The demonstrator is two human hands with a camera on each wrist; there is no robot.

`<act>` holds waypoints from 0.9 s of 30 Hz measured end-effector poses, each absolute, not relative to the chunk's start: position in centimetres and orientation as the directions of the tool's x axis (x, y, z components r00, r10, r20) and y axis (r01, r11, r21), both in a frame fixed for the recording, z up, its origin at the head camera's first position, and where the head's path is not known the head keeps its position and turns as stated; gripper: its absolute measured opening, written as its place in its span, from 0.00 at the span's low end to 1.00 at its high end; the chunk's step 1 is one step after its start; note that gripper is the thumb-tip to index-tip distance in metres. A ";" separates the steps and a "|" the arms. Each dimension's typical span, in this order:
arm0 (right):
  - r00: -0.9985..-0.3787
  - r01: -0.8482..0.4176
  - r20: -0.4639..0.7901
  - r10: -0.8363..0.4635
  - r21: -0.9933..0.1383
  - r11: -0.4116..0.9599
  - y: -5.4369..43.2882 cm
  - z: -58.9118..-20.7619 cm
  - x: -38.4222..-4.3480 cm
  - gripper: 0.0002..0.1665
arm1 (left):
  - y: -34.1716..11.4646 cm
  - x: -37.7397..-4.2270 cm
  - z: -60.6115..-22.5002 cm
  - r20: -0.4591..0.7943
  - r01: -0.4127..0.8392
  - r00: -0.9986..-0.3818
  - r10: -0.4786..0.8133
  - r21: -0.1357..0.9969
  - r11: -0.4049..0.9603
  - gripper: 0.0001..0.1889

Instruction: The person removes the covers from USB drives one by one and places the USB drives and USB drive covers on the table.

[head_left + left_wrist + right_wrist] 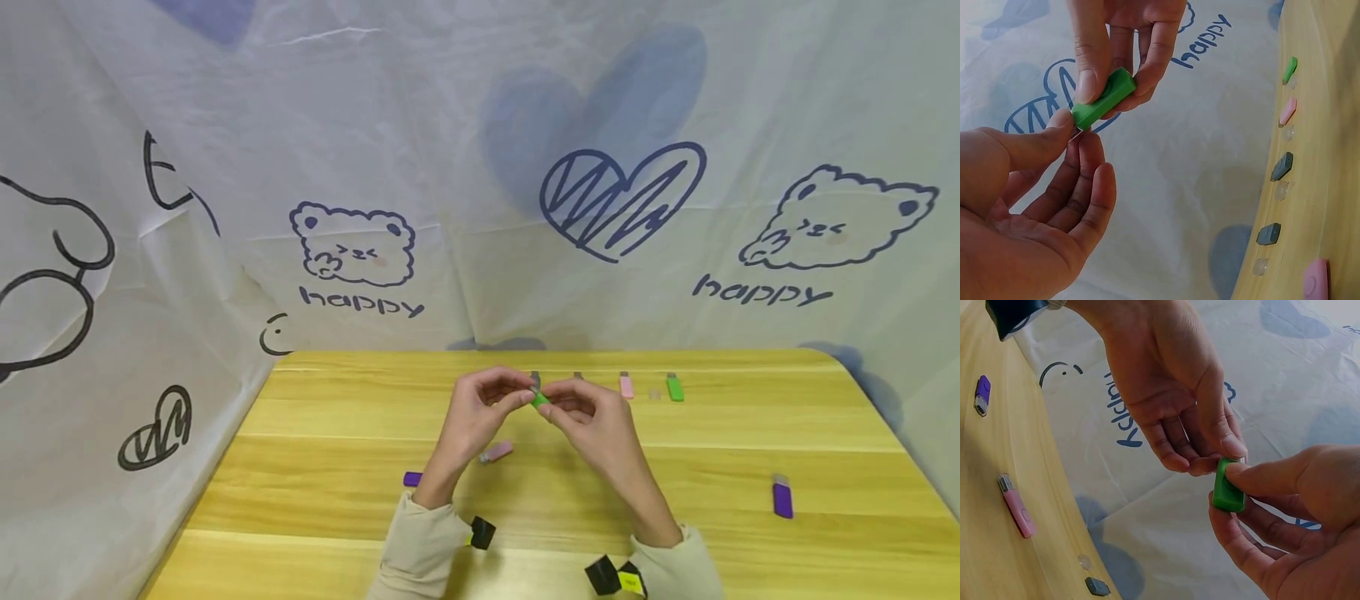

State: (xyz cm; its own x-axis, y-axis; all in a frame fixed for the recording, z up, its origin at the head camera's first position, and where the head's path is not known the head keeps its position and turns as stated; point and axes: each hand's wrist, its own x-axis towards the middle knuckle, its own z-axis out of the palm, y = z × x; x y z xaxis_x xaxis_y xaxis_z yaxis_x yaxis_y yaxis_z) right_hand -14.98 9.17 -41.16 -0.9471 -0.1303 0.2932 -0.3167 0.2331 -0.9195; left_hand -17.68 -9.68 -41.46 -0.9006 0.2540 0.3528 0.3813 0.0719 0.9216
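A green USB flash drive point(540, 400) is held up over the table between both hands. My right hand point(600, 412) pinches its green body with thumb and fingers, plain in the right wrist view. From the opposite side my left hand point(476, 412) pinches the connector end, thumb above and fingertips below. In the left wrist view the drive point(1109, 100) slants, its metal tip mostly hidden by the left fingertips. Below the hands on the table lies a pink USB flash drive point(497, 452), its connector bare.
Along the table's far edge stand a green drive point(676, 388), a pink drive point(626, 386) and grey drives point(1282, 166), with small clear pieces point(1260, 266) beside them. Purple drives lie at left point(412, 479) and right point(783, 502). A printed cloth point(480, 167) hangs behind.
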 end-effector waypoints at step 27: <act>-0.958 -0.286 0.261 -0.121 -0.905 0.313 10.0 -40.9 -15.2 0.11 | -13.4 -17.7 -40.0 0.386 0.389 -0.921 0.046 0.919 0.061 0.05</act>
